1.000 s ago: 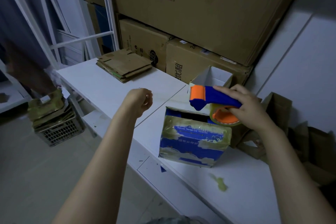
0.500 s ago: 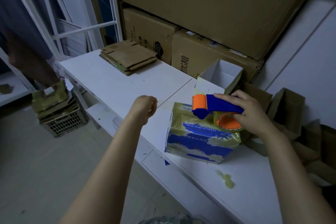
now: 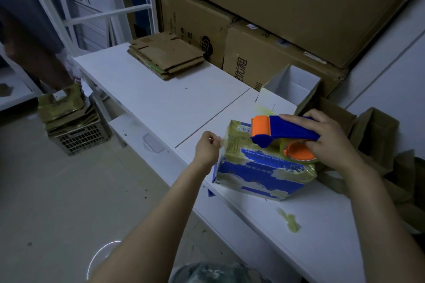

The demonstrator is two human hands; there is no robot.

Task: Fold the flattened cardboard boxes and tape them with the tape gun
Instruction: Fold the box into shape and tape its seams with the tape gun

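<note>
**Desk:** Where is the box on your feed?

**Operator:** I see the blue-and-white box (image 3: pixel 264 170) folded up and standing on the white table (image 3: pixel 161 103), close to the front edge. The tape gun (image 3: pixel 285 132) sits on top of it. Its blue nose and the tape roll (image 3: pixel 299 153) are down on the box's upper face, toward the right end, and the orange roller points left.

**Desk:** And the hands?

**Operator:** They are apart, one at each end of the box. The right hand (image 3: pixel 331 142) is wrapped over the gun's blue body, with fingers across the top and the palm by the roll. The left hand (image 3: pixel 207 149) is at the box's upper left corner with its fingers curled in. I cannot tell from here whether it pinches anything.

**Desk:** What else is in view?

**Operator:** A stack of flattened cardboard boxes (image 3: pixel 165 55) lies at the far end of the table, well apart from the work. An open white carton (image 3: pixel 292 85) stands just behind the box, and big brown cartons (image 3: pixel 264 57) are piled against the back. Loose brown cardboard (image 3: pixel 372 135) slumps at the right. There is a greenish smear (image 3: pixel 288 220) on the tabletop near me. On the floor to the left is a plastic crate (image 3: pixel 80 140) with flattened cardboard piled on it.
</note>
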